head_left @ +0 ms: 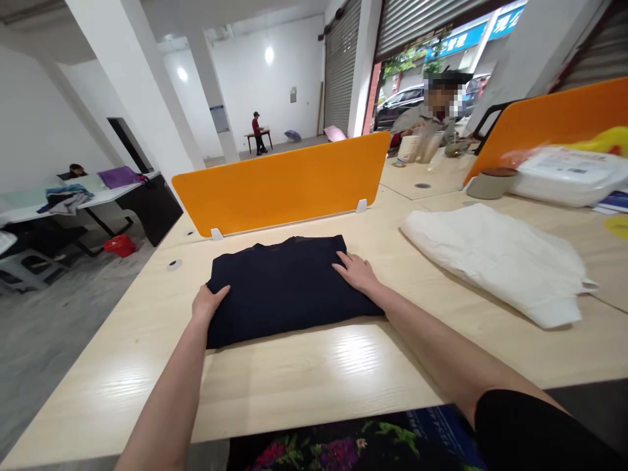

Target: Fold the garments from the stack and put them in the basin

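Observation:
A dark navy shirt [279, 288], folded into a wide rectangle, lies flat on the pale wooden table [275, 379]. A neckline seems to show along its far edge. My left hand [209, 302] is at the shirt's left edge, its thumb on top of the cloth and its other fingers mostly hidden at the side. On the right part of the shirt rests my right hand [358, 271], palm down with the fingers apart.
An orange divider [284, 183] stands behind the shirt. To the right lie a crumpled white bag [495, 258], a grey round container [490, 183] and a white plastic pack [574, 173]. Across the table a person sits near paper cups [407, 150].

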A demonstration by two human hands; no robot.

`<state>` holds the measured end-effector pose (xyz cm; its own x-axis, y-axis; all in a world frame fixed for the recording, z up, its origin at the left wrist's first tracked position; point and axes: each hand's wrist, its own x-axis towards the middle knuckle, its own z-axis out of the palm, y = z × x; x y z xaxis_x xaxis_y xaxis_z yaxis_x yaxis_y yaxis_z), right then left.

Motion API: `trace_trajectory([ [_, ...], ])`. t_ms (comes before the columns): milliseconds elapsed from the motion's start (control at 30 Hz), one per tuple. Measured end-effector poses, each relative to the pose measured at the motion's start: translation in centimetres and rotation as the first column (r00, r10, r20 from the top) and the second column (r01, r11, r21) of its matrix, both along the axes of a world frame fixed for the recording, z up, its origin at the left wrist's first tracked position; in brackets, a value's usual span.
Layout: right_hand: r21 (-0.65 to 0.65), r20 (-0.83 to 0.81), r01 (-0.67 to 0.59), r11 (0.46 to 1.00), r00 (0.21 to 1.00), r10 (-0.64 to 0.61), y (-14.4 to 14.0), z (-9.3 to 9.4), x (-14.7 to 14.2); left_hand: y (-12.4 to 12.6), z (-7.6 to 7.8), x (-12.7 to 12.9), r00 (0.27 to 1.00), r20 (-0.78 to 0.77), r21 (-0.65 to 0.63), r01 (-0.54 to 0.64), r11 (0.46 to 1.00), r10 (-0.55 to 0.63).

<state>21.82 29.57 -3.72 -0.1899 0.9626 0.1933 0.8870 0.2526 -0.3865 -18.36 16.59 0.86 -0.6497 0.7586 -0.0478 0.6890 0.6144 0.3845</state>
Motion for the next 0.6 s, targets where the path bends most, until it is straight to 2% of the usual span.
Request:
trace_trajectory([
  [67,0.012,-0.058,0.002,1.000,0.998,-0.002,-1.0,-0.4,0.2,-0.9,0.0,0.7,1.000,-0.022,-0.036,0.019,0.999,-0.019],
  [167,0.005,-0.235,0.111,0.994,0.966,-0.107,-2.3,0.0,1.5,-3.0,0.4,1.7,0.996,-0.055,-0.084,0.059,0.995,-0.064],
  [267,-0.161,-0.414,0.208,0.965,0.873,-0.257,-3.8,1.0,3.4,-5.3,1.4,3.7,0.944,-0.319,0.012,0.092,0.996,-0.083],
  [333,-0.328,-0.552,0.128,0.936,0.778,-0.300,-4.8,1.9,4.1,-6.3,1.7,6.1,0.849,-0.507,0.129,0.242,0.962,-0.146],
  [367,-0.414,-0.619,0.051,0.909,0.716,-0.322,-5.2,2.3,4.3,-6.6,1.6,7.5,0.798,-0.563,0.149,0.354,0.923,-0.215],
  [433,-0.558,-0.709,-0.121,0.821,0.583,-0.396,-5.8,3.0,4.2,-6.6,0.8,10.5,0.704,-0.590,0.094,0.547,0.832,-0.396],
  [467,-0.605,-0.729,-0.197,0.772,0.526,-0.438,-6.1,3.3,4.1,-6.5,0.1,11.8,0.663,-0.575,0.036,0.606,0.794,-0.480],
  [533,-0.647,-0.743,-0.277,0.710,0.438,-0.506,-6.7,3.9,3.8,-6.1,-1.3,13.7,0.623,-0.517,-0.063,0.657,0.751,-0.587],
  [600,-0.615,-0.780,-0.295,0.731,0.364,-0.509,-7.3,4.9,3.3,-5.7,-2.5,14.6,0.614,-0.471,-0.110,0.672,0.733,-0.634],
])
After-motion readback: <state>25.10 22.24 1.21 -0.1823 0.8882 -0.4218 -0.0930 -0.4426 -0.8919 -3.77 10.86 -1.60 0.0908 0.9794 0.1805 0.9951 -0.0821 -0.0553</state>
